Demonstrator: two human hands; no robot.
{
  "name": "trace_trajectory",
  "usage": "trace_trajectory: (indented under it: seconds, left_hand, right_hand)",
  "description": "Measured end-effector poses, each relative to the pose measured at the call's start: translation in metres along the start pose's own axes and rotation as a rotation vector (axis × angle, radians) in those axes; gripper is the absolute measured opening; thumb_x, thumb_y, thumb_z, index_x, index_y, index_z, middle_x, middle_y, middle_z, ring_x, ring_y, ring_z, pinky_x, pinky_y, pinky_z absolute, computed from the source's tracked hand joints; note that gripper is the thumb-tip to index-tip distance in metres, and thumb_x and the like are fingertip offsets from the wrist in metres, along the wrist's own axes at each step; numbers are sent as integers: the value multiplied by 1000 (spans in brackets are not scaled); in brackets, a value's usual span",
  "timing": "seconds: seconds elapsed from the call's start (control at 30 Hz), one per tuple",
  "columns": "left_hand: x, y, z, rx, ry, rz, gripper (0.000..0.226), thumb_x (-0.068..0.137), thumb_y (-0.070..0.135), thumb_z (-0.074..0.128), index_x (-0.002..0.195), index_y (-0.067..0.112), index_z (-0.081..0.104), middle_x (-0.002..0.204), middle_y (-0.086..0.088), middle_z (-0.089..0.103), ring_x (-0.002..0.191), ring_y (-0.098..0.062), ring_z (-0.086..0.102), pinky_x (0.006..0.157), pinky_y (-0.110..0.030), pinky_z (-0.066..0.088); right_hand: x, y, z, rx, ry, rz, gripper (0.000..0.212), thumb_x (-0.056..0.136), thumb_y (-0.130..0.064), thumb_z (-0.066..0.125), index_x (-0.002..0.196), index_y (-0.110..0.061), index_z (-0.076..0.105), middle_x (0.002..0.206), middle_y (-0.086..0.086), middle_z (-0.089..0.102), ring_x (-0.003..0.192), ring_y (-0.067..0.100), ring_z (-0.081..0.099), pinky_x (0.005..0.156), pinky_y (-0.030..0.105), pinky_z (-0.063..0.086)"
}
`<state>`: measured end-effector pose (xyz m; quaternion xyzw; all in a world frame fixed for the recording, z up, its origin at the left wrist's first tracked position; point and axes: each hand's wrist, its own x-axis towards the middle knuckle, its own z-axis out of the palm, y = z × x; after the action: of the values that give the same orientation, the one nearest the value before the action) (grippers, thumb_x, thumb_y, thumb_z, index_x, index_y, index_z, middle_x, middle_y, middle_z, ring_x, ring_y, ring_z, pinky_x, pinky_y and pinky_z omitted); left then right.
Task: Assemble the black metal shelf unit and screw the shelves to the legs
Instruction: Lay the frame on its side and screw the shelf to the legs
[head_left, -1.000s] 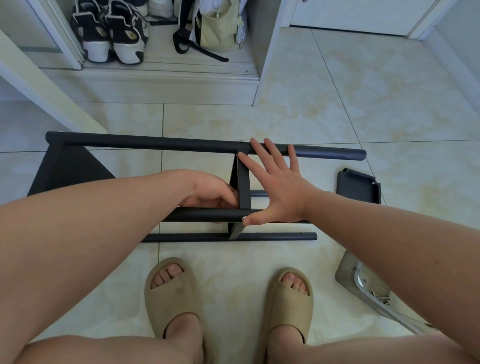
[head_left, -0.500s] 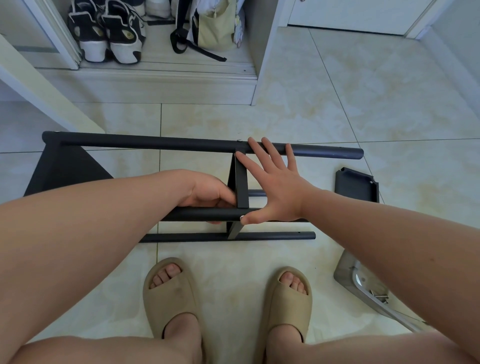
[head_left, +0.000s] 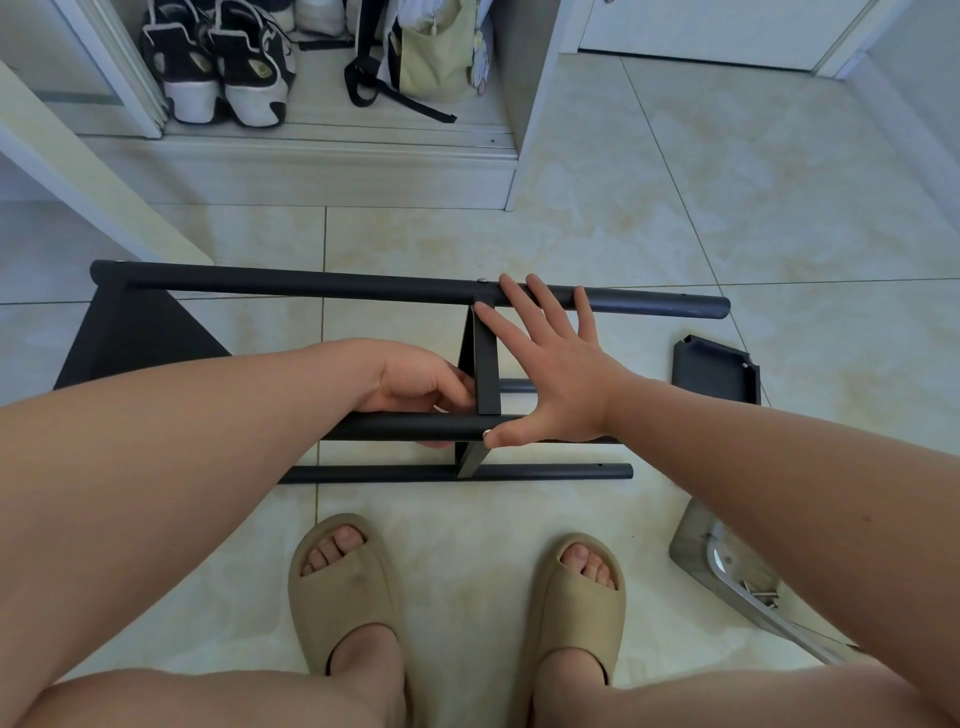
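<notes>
**Shelf unit** (head_left: 135, 338) lying on its side on the tiled floor (head_left: 675, 208), partly assembled. The right hand (head_left: 561, 379) is spread flat, its straight fingers resting on the far leg (head_left: 337, 287) and its thumb pressing the near leg (head_left: 405, 427) beside a screw head (head_left: 487, 432). It spans the middle shelf (head_left: 487, 374), seen edge-on. The left hand (head_left: 415, 379) curls its fingers round the near leg just left of that shelf. A loose shelf (head_left: 714, 371) lies on the floor to the right, apart from the unit.

**Judged handling:** painted metal tube, rigid, smooth and probably slippery, moderately heavy. The joints may rack until tightened. Best held on the legs close to a shelf joint, not by the thin shelf edges.
</notes>
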<state>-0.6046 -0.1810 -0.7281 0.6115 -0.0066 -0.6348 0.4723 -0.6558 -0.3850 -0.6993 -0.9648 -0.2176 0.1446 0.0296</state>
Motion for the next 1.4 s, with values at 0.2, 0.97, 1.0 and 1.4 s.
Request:
trace_trajectory:
  seconds: [0.2,0.97,1.0,1.4]
  left_hand:
    - [3,0,2,145,91,-5,16,93,22,63,105,15,72,89,0,74,82,-12,68,81,-33,56]
    - [0,0,1,181,76,18,21,94,25,62,111,18,72,105,-3,74,90,-13,67,84,-33,54]
    - [0,0,1,192,79,26,19,94,22,62,109,17,72,99,-3,75,86,-13,68,81,-32,54]
    - [-1,2,3,112,72,101,20,91,-2,55,109,5,60,100,-11,66,97,-23,61,103,-38,44]
  right_hand:
    - [-1,-1,1,3,10,-2,129,60,-100,38,159,-35,-14,165,-2,-29,150,26,-32,116,62,-22]
    - [-1,-1,1,0,9,-2,128,61,-100,38,159,-35,-14,166,-1,-29,150,26,-32,116,64,-20]
    - [-1,-1,1,1,9,-1,128,61,-100,38,159,-35,-14,165,-2,-29,150,26,-32,116,64,-20]
    - [0,0,0,1,9,3,129,60,-101,37,159,-36,-14,165,-2,-29,150,25,-32,116,61,-22]
